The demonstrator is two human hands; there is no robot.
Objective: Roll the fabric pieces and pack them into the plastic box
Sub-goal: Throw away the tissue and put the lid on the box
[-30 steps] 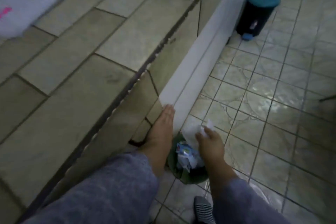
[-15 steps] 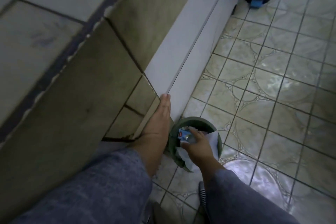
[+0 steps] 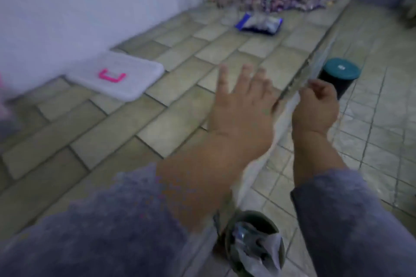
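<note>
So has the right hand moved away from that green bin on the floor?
Yes. The right hand has lifted out of the green bin, up to the ledge edge.

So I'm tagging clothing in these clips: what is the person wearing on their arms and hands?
Both arms wear loose grey-blue, mottled, fuzzy-looking sleeves: the left sleeve ends partway up the forearm, the right sleeve likewise. The left hand and right hand are bare, with no gloves. The frame is too blurred to tell about rings or a watch.
</note>
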